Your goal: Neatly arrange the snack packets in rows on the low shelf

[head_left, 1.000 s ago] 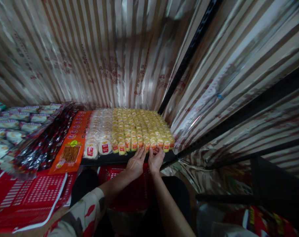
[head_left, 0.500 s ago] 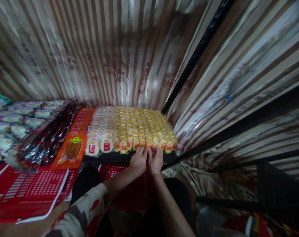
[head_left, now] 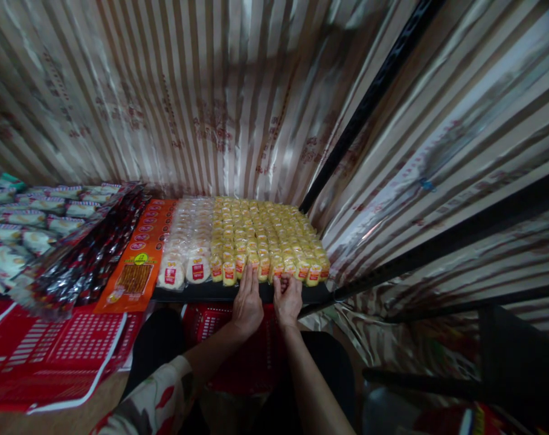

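Rows of small yellow snack cakes (head_left: 265, 229) in clear wrappers with red-and-orange labels stand packed together on a black shelf (head_left: 192, 294). My left hand (head_left: 248, 307) lies with its fingers stretched out, their tips against the front row of cakes. Just to its right, my right hand (head_left: 288, 299) is at the same front row with its fingers curled in toward the thumb. What sits between those fingertips, if anything, is too small to make out. Beside the yellow cakes stand two columns of round white cakes (head_left: 197, 269) in clear wrappers.
Left along the shelf lie an orange snack packet (head_left: 131, 275), dark red shiny packs (head_left: 88, 254) and white packets (head_left: 27, 217). Red baskets (head_left: 70, 344) stand below. A black metal post (head_left: 369, 103) rises at the right before striped sheeting (head_left: 238, 90).
My left hand has moved slightly left, away from the right hand, and its fingers have straightened along the front row. The right hand stays near the same cakes.
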`<state>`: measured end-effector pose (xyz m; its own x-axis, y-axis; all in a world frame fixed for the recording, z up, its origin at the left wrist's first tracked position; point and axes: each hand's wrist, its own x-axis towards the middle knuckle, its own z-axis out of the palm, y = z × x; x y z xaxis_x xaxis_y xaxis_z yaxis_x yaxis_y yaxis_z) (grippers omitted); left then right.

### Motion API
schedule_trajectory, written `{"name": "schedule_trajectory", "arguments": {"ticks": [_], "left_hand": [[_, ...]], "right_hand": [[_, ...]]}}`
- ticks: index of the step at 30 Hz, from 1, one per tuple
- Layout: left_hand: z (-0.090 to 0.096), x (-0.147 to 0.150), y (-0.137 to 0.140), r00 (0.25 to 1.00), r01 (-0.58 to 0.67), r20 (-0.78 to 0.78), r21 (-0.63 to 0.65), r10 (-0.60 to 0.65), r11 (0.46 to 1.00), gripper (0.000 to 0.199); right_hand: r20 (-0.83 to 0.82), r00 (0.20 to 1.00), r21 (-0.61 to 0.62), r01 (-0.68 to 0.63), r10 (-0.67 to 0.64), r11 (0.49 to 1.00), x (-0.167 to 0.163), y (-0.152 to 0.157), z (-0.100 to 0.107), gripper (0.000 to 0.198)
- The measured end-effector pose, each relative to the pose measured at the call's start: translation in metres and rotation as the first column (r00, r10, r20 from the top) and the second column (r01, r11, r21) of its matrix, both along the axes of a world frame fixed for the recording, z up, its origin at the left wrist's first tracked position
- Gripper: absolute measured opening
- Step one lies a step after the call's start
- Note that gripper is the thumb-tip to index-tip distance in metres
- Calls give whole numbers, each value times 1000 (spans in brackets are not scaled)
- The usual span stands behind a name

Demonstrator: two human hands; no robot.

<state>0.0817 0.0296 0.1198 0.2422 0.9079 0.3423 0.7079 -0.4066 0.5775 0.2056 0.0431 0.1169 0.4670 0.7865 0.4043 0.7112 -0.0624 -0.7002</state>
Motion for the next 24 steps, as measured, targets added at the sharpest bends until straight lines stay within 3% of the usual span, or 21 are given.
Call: {"name": "schedule_trajectory", "arguments": {"ticks": [8,15,20,24], "left_hand": [[-2,3,2,998,-22,-53,2,22,1000,70],[-17,-10,3,993,71,-107,133,-57,989,73],[-13,-16,8,933,292,-292,270,-211,918,58],[1,-14,24,851,460,-394,242,-346,854,54]], "right_hand": [[-1,1000,4,9,-9,1000,-1,0,3,43],[9,1000,-17,24,-24,1000,-2,0,2,43],[-5,999,-21,40,-40,999,-2,0,1,41],[-24,999,-17,38,-38,999,-2,-1,-3,34]]}}
